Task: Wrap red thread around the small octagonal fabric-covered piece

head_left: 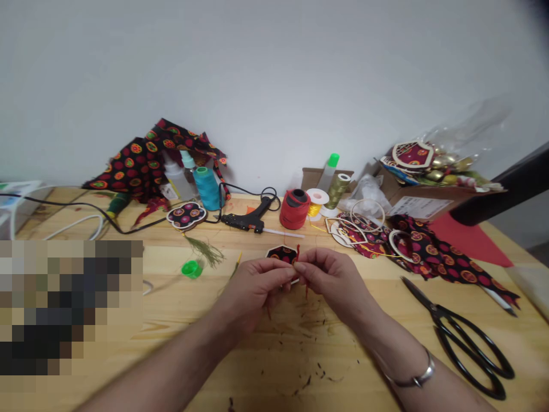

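Centrally in frame | left hand (255,281), right hand (329,276) pinching red cord (298,250) | likely soft, light | patterned panel (281,252) probably stiff: rim hold

Head-worn camera looks forward and down over the worktable (360,395).

Your bare left hand (253,281) and bare right hand (329,278) meet at the fingertips, each thumb pinching toward its forefinger. Your remaining left fingers curl beneath that thumb. Behind the fingers, your bare left forearm (171,349) and bare right forearm (384,339) slant back and outward, spreading apart toward you.
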Available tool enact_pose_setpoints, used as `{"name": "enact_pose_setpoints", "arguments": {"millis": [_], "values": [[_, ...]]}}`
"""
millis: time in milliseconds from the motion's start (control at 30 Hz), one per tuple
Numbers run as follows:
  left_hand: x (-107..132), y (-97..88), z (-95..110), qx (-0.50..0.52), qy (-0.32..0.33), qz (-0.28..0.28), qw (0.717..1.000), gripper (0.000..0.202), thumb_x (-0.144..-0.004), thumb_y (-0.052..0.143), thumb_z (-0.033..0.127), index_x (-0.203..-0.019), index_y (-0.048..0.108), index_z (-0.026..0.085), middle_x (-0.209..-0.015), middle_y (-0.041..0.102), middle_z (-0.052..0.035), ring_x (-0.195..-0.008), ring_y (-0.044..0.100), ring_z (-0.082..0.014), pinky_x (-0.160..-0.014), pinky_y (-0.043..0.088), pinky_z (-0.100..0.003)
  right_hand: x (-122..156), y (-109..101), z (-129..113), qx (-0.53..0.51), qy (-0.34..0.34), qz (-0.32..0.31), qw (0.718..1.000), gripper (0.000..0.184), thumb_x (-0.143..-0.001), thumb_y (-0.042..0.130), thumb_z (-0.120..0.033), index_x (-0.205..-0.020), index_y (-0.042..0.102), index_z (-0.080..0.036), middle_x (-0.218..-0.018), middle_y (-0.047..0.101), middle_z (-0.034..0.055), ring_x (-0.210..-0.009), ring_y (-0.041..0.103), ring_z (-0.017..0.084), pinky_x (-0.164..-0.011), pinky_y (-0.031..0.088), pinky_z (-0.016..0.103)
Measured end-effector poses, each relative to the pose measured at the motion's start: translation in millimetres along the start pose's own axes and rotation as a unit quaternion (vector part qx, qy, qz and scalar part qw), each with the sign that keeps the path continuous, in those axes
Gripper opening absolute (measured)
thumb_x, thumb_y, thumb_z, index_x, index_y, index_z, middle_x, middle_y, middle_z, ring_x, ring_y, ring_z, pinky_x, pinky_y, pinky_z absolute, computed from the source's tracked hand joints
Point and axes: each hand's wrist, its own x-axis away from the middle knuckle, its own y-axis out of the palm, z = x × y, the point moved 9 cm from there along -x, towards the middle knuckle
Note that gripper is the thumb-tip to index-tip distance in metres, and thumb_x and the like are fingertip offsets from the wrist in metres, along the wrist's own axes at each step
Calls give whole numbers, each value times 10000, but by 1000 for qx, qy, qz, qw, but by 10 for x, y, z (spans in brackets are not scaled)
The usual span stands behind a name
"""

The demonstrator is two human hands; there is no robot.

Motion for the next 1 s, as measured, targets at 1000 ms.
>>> {"name": "enact_pose_setpoints", "arguments": {"millis": [1000], "values": [[-11, -39, 75, 25, 39, 11, 999, 108, -673, 622, 237, -639, 648, 138, -549, 544, 20, -401, 352, -21, -357, 170, -160, -4, 55, -46, -30, -34, -35, 998, 133, -752, 533, -248, -678, 574, -146, -564, 539, -26, -448, 391, 53, -423, 278, 185]]}}
